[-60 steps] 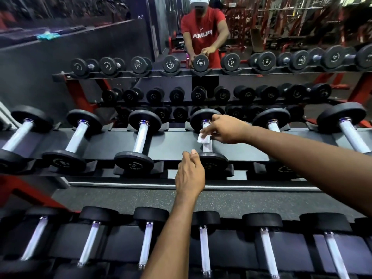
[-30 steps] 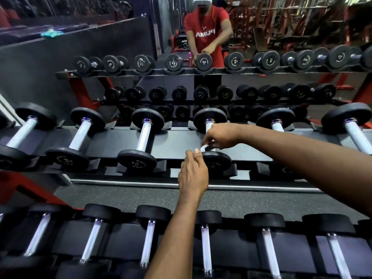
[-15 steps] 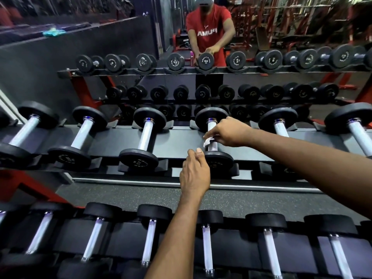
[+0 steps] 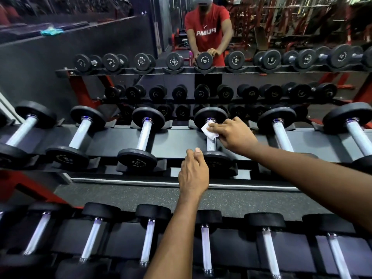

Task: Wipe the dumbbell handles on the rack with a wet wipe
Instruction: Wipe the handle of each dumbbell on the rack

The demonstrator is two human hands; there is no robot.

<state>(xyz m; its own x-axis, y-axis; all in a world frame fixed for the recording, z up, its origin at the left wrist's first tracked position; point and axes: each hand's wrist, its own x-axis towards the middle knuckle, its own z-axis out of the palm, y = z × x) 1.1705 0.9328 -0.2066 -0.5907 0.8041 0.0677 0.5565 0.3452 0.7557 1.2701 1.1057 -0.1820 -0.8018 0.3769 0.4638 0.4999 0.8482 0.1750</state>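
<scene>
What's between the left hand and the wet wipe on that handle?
Only a bare stretch of knurled handle, in the head view: left hand at its near end, wet wipe on its far end.

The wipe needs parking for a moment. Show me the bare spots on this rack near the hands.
Bare grey shelf panel lies between the dumbbell being wiped and the next dumbbell to its left. The speckled strip between the two rows is bare. Crowded: around that dumbbell, where the right hand holds the wet wipe and the left hand sits at the near head.
</scene>
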